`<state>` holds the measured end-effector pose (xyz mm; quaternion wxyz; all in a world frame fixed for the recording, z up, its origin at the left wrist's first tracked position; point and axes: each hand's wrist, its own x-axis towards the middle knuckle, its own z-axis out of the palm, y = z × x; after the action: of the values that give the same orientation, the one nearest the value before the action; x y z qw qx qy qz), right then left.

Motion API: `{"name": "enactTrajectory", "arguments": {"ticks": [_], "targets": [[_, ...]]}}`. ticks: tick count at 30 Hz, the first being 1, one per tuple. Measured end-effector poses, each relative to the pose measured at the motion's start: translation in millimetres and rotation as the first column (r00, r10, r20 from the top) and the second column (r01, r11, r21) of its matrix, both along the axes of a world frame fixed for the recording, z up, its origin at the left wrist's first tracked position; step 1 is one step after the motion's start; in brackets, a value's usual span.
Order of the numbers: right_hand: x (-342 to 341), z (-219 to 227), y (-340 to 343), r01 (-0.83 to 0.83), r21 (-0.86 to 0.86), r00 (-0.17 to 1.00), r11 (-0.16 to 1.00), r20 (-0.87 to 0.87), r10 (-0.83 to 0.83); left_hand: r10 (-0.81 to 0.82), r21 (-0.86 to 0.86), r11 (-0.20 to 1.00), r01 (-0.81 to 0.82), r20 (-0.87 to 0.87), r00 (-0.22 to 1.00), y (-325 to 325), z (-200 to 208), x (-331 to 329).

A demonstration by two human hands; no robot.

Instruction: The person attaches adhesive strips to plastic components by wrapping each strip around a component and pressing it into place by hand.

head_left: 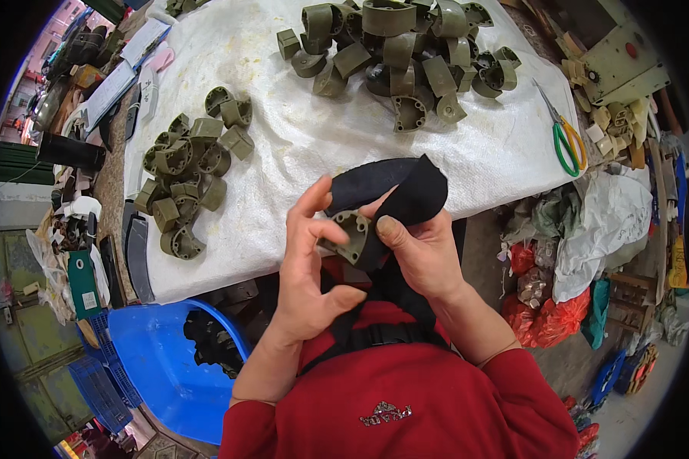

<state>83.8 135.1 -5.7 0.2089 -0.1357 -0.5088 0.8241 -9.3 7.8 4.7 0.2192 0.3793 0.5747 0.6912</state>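
Observation:
My right hand [427, 256] pinches a curved black flexible strip [417, 195] between thumb and fingers. An olive-green moulded part [352, 236] with small holes near its corners sits against this strip, between my hands. How the two are joined is hidden. My left hand [302, 268] is beside the olive part with thumb and fingers spread apart; a bent fingertip comes close to or touches the part's left edge. Behind it, a dark flat piece [360, 183] reaches over the front edge of the white-covered table [275, 199]; whether it belongs to the strip I cannot tell.
Olive parts lie in a large heap [406, 53] at the back and a smaller one [187, 168] at left. Scissors [565, 138] with green and orange handles rest at right. Below left stands a blue basin [161, 367] with black pieces. Bags [559, 314] sit at right.

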Motion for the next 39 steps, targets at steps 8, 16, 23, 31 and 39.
{"name": "enactTrajectory", "arguments": {"ticks": [8,16,23,31,39], "targets": [[4,8,0,0.024,0.060,0.998,0.998,0.060,-0.027,0.090,-0.099,0.992,-0.077,0.132,0.987,-3,2,5],[-3,1,16,-0.076,0.120,0.997,0.990,-0.008,0.078,-0.221,-0.040,0.969,0.242,0.291,0.931,-16,7,-11],[0,-2,19,-0.167,-0.009,0.983,0.986,0.076,0.167,-0.267,-0.051,0.963,0.266,-0.007,0.964,-12,4,-15],[-5,-9,13,-0.245,-0.064,0.967,0.967,-0.088,0.239,0.072,-0.005,0.997,-0.072,0.141,0.987,6,12,12],[-1,-5,12,-0.125,-0.102,0.989,0.987,-0.091,0.116,0.062,-0.043,0.997,-0.064,-0.055,0.997,-1,5,8]]}}
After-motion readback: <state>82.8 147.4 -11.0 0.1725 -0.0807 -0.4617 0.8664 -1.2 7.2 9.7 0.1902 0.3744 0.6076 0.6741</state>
